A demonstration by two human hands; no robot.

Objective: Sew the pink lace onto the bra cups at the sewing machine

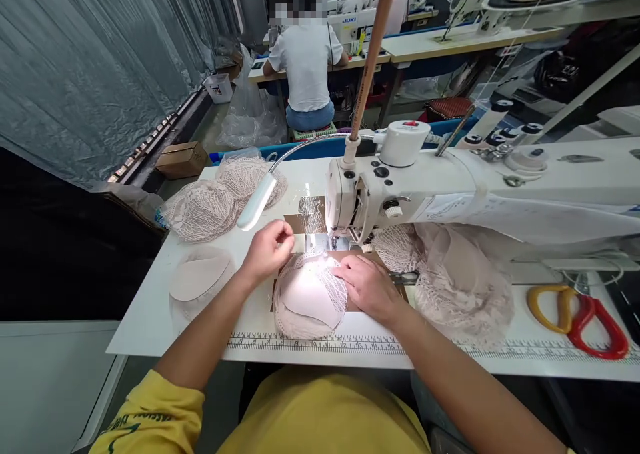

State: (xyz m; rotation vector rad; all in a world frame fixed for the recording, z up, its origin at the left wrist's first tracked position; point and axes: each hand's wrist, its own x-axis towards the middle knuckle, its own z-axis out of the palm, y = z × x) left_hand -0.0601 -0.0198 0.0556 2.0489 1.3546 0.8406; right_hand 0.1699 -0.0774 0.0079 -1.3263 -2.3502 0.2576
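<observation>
A pale pink bra cup with lace trim (pixel 307 297) lies in front of the sewing machine (pixel 400 181), lit brightly by the lamp. My right hand (pixel 367 284) rests at the cup's right edge, its fingertips gripping the lace there. My left hand (pixel 270 249) is raised up and left of the cup, thumb and fingers pinched together; whatever may be between them is too small to make out. The machine's needle area (pixel 334 241) sits just beyond the cup. Left of my forearm lies another cup piece (pixel 203 274) on sheer fabric.
Stacked lace cups (pixel 203 207) stand at the back left. The lamp (pixel 257 201) arches over the table. More lace fabric (pixel 465 294) bunches under the machine arm, with red and yellow scissors (pixel 595 327) to the right. A printed ruler (pixel 320 343) follows the front edge. A person (pixel 306 67) sits ahead.
</observation>
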